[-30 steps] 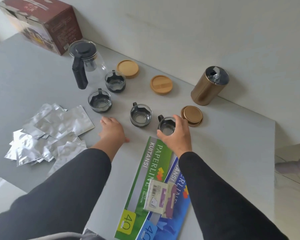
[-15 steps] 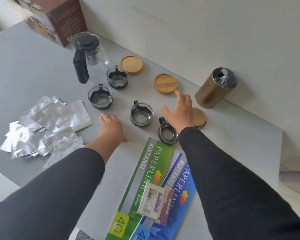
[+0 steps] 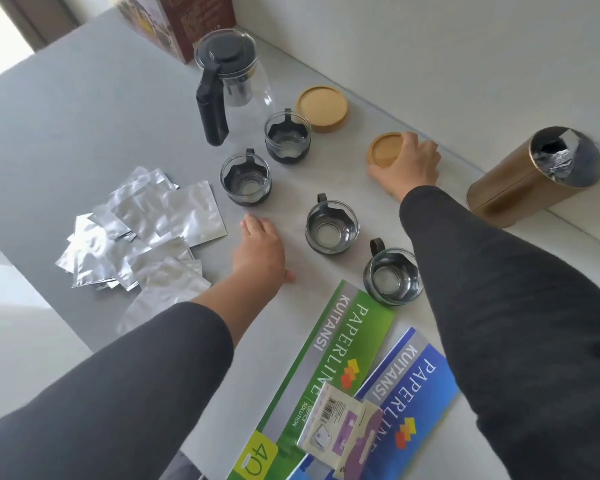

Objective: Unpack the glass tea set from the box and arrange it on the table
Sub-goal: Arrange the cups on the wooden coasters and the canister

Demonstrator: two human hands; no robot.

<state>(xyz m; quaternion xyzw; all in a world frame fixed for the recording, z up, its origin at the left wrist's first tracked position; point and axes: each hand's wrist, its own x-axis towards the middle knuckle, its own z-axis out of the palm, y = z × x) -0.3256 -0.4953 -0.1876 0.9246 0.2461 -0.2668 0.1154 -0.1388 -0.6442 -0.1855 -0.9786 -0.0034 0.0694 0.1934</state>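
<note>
Right hand (image 3: 407,164) moved off nearest cup (image 3: 392,277), now at upper right of centre, fingers curled over wooden coaster (image 3: 383,152). Left hand (image 3: 260,251) flat on table (image 3: 84,116), fingers loose, holding nothing. Coaster under right palm; left hand well apart.

Right hand (image 3: 407,168) now off cup (image 3: 392,276), onto wooden coaster (image 3: 383,152).

Head view, steeply down, close
</note>
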